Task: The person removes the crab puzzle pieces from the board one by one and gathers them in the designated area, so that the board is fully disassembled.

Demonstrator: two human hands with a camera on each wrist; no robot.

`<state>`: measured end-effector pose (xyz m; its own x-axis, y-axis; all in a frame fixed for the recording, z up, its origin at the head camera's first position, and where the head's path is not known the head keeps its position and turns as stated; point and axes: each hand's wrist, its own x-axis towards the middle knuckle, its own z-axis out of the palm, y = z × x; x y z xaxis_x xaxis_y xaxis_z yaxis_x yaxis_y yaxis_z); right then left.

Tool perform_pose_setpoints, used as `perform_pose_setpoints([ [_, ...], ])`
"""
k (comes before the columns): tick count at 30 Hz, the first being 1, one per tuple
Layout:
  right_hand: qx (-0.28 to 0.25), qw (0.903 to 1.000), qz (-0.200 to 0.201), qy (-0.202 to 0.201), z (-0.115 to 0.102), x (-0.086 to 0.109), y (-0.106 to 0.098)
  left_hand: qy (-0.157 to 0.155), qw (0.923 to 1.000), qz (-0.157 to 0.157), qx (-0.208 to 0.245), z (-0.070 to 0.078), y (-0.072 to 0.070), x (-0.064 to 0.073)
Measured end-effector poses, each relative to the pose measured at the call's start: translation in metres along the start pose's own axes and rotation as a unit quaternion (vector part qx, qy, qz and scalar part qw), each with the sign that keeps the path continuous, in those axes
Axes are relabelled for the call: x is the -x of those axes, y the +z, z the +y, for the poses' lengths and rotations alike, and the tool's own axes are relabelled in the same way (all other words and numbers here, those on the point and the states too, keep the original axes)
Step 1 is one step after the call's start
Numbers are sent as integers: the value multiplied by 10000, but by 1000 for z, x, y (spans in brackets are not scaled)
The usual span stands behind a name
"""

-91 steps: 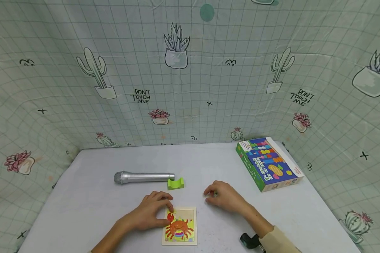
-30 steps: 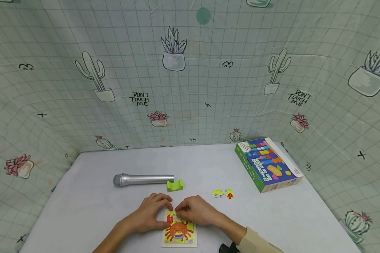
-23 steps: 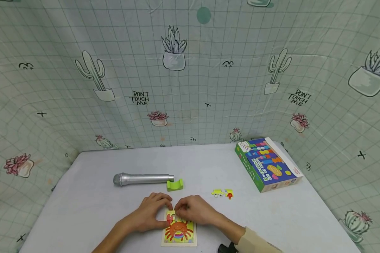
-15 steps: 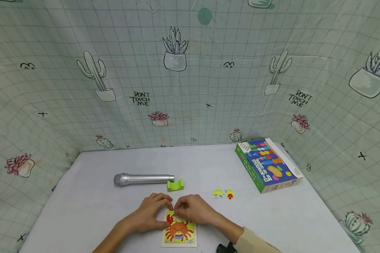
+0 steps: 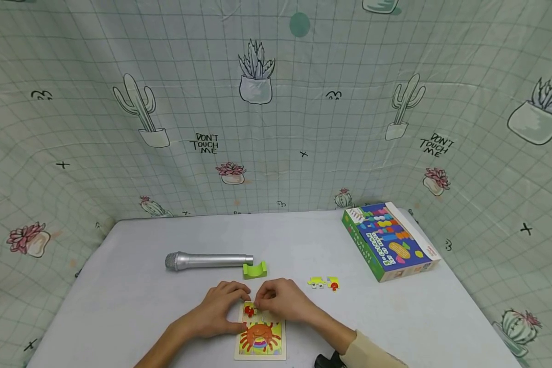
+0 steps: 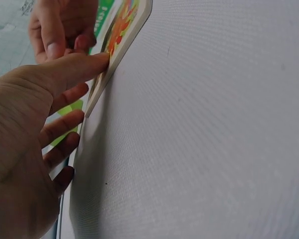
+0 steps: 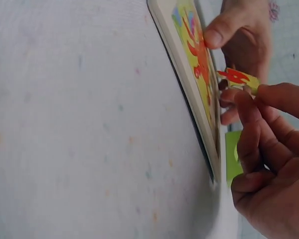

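From where I stand, the tray [image 5: 260, 357] lies flat on the surface [image 5: 106, 312], about midway between its left and right edges and well back from the far edge. The crab picture [image 5: 260, 338] fills its near part. The left hand [image 5: 213, 313] has a wide grip on the tray's far left corner: thumb on the left side, forefinger at the far side, the other fingers loosely bent. The right hand [image 5: 282, 301] has a tight grip, thumb and forefinger pinching a red and yellow piece [image 7: 237, 76]. That piece is tilted just over the tray's far left corner; I can't tell whether its tip touches.

Two more pieces [image 5: 323, 282] sit side by side toward the surface's right edge, one with eyes, one with a red claw. Beyond the left hand a silver mic [image 5: 209, 260] lies parallel to the far edge, its head toward the left edge. A green block [image 5: 255, 270] is just beside its tail. A blue-topped box [image 5: 391, 240] rests at an angle near the far right corner.
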<state>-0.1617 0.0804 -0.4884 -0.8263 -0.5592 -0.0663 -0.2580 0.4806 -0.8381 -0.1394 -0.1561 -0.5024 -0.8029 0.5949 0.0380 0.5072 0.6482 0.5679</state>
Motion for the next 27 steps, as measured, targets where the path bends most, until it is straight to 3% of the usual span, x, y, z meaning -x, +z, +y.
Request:
perform_pose_setpoints([
  [7,-50,9995,311,15,8,8,-22,-2,10000,7,36,1,-1,1],
  [18,93,9922,1191,351,27,17,-57,35,10000,-27,89,2,-1,0],
  [27,748,9899,1088,521,51,20,-83,96,9999,1,90,1,0,0],
])
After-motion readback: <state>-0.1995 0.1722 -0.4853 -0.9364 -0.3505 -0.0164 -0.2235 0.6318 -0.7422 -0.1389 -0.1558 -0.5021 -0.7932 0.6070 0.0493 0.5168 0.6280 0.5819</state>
